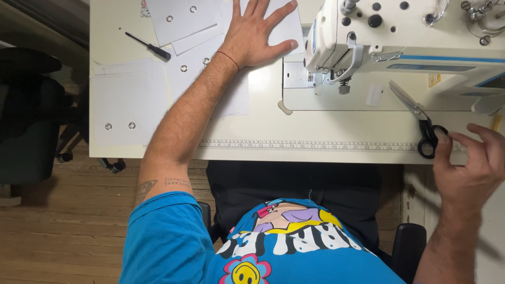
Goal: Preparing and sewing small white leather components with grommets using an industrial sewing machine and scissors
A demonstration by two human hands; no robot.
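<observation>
My left hand (258, 31) lies flat with fingers spread on a white fabric piece (284, 26) at the far side of the table, just left of the sewing machine head (368, 31). My right hand (468, 163) is at the table's front right edge, its thumb and fingertips touching the black handles of a pair of scissors (421, 121) that lies on the machine bed. The scissor blades point up and to the left.
Several white fabric pieces with metal eyelets (126, 100) are spread over the left part of the white table (263, 126). A black-handled screwdriver (150, 47) lies among them. A printed ruler strip runs along the front edge. A dark chair (31, 115) stands to the left.
</observation>
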